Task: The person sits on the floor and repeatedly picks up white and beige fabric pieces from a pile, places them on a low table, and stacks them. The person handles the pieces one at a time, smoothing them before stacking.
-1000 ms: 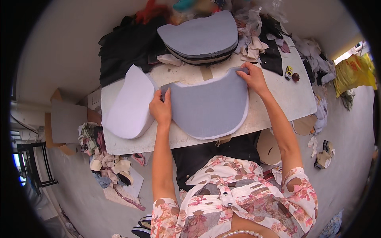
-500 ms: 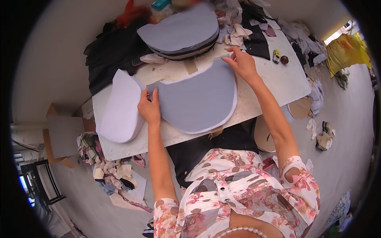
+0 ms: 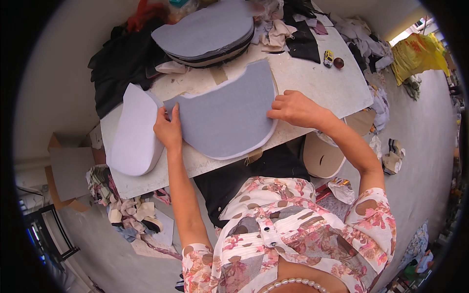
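A curved grey fabric piece (image 3: 227, 112) lies over a white padded piece (image 3: 225, 157), whose pale rim shows along the lower and right edges. My left hand (image 3: 168, 129) holds the left corner, thumb on top of the grey fabric and fingers around the edge. On the right side edge, my right hand (image 3: 295, 108) is closed, its thumb and fingers pinching the rim of the layers. Beside my left hand rests a stack of white padded pieces (image 3: 132, 134) of similar shape. Farther back sits a pile of grey fabric pieces (image 3: 205, 31) with darker layers beneath.
The white table (image 3: 337, 93) carries black cloth (image 3: 124, 68) at the back left and cloth scraps (image 3: 278, 34) at the back. A toy car (image 3: 328, 58) and a dark red ball (image 3: 338, 63) stand at the right. Scraps (image 3: 134, 215) and a cardboard box (image 3: 73, 171) are at lower left.
My right hand has moved from the upper right corner down to the right side edge. My left hand keeps its grip on the left corner. The whole view has shifted slightly.
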Motion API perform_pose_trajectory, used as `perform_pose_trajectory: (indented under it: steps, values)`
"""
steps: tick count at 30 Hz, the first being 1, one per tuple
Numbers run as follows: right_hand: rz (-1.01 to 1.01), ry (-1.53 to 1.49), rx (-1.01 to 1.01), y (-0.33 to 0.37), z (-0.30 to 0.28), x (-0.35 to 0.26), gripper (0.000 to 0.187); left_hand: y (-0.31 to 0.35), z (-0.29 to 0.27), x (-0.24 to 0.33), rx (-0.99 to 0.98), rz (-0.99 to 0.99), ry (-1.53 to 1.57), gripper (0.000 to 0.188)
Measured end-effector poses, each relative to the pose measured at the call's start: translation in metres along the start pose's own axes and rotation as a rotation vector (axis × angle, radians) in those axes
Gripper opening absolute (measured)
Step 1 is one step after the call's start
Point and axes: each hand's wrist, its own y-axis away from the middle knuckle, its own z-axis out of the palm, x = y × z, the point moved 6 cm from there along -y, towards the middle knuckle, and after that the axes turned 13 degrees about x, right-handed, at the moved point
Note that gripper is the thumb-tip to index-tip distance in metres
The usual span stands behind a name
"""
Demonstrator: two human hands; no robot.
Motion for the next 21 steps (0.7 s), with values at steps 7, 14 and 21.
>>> perform_pose_trajectory:
  steps: [7,14,21]
  values:
    - [-0.024,0.041,0.001,0.008,0.005,0.0,0.005,-0.001,-0.001,0.003,-0.025,-0.018,0.014,0.035]
    - [-0.009,0.063,-0.007,0.018,0.004,0.001,0.011,-0.001,-0.001,0.001,-0.012,-0.017,-0.007,0.034]
    - [-0.025,0.063,0.056,0.011,0.0,-0.004,0.008,-0.001,0.0,0.0,-0.025,-0.035,0.014,0.037]
